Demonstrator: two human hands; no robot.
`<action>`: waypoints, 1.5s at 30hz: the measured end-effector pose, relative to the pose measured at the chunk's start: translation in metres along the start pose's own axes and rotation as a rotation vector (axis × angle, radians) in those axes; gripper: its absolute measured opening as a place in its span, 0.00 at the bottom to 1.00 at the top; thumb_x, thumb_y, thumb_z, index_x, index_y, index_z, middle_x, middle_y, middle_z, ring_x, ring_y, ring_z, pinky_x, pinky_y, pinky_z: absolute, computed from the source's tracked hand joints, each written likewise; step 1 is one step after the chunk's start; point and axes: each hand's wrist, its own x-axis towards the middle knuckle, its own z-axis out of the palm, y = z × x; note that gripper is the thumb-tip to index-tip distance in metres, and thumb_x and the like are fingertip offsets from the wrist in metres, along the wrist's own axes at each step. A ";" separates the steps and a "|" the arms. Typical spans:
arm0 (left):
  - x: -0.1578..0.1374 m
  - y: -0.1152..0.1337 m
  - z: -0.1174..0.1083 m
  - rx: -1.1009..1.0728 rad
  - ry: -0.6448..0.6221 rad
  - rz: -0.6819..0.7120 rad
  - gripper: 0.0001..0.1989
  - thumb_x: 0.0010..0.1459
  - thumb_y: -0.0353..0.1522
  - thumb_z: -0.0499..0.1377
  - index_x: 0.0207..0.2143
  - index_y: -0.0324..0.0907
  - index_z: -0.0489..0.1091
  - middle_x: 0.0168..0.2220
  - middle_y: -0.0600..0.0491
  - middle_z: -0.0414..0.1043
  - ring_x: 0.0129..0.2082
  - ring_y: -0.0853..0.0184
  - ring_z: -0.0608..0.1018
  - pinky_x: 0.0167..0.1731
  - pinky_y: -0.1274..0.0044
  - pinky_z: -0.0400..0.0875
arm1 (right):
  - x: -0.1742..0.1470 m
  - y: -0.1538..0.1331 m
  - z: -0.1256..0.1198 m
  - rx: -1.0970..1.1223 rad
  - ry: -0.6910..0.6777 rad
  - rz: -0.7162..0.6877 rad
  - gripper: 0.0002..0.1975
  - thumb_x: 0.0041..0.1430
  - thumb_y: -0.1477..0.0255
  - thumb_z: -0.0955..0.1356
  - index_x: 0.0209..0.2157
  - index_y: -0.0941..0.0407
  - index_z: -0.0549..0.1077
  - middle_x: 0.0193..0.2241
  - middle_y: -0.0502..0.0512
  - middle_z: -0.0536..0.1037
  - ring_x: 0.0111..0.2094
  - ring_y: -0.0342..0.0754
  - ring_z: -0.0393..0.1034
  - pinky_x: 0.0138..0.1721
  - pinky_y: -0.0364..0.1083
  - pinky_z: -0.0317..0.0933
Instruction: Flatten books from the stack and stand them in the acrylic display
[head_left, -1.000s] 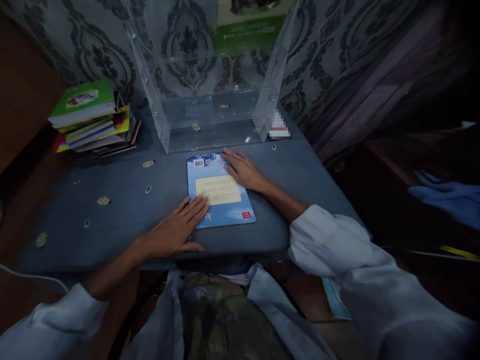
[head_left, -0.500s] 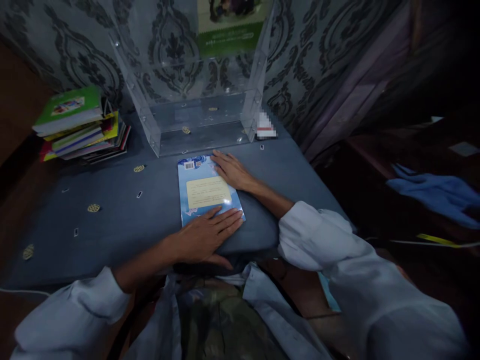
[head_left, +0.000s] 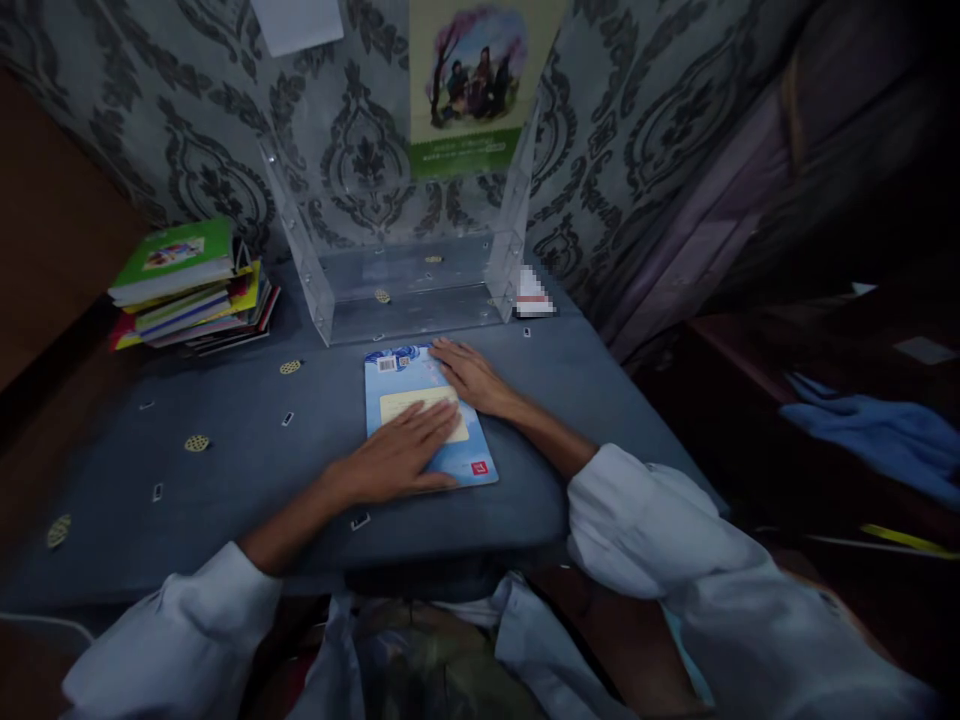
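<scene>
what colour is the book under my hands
The book is mostly light blue, with a cream panel; head view shows it.

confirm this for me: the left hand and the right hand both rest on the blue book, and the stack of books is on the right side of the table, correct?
Not quite: the head view shows the stack of books on the left side of the table. The left hand and the right hand do both rest on the blue book.
</scene>
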 end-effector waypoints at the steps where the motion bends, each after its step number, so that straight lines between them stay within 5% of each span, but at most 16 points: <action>1: 0.000 -0.013 0.000 0.008 0.015 -0.051 0.41 0.69 0.55 0.41 0.72 0.38 0.40 0.73 0.40 0.42 0.73 0.60 0.45 0.71 0.63 0.40 | 0.000 -0.001 -0.002 0.002 -0.007 0.006 0.24 0.70 0.71 0.56 0.63 0.57 0.66 0.66 0.63 0.64 0.69 0.54 0.54 0.68 0.63 0.50; 7: -0.005 -0.075 0.002 0.027 0.162 -0.478 0.33 0.72 0.44 0.38 0.70 0.32 0.47 0.72 0.35 0.45 0.73 0.54 0.47 0.68 0.55 0.48 | 0.001 -0.035 0.000 -0.124 -0.046 -0.001 0.23 0.71 0.70 0.56 0.63 0.59 0.66 0.65 0.67 0.65 0.69 0.58 0.54 0.70 0.65 0.44; 14: -0.010 -0.090 0.016 0.031 0.281 -0.476 0.30 0.71 0.39 0.40 0.70 0.34 0.49 0.71 0.37 0.50 0.72 0.56 0.51 0.67 0.56 0.51 | 0.015 -0.074 0.031 -0.108 -0.139 -0.168 0.26 0.71 0.69 0.56 0.66 0.65 0.61 0.68 0.69 0.60 0.71 0.55 0.48 0.71 0.57 0.47; 29: -0.007 -0.083 0.010 0.031 0.258 -0.524 0.31 0.72 0.42 0.38 0.69 0.34 0.51 0.71 0.37 0.49 0.72 0.55 0.51 0.67 0.55 0.51 | 0.002 -0.026 0.005 -0.151 -0.026 0.090 0.32 0.71 0.59 0.58 0.67 0.66 0.59 0.69 0.72 0.56 0.71 0.60 0.47 0.69 0.63 0.46; 45: -0.036 -0.021 0.027 0.078 0.263 -0.501 0.29 0.72 0.39 0.40 0.69 0.31 0.52 0.71 0.37 0.48 0.73 0.56 0.51 0.67 0.57 0.51 | -0.064 -0.068 0.007 -0.201 -0.046 0.098 0.34 0.71 0.57 0.57 0.67 0.66 0.58 0.70 0.72 0.53 0.72 0.61 0.43 0.70 0.62 0.47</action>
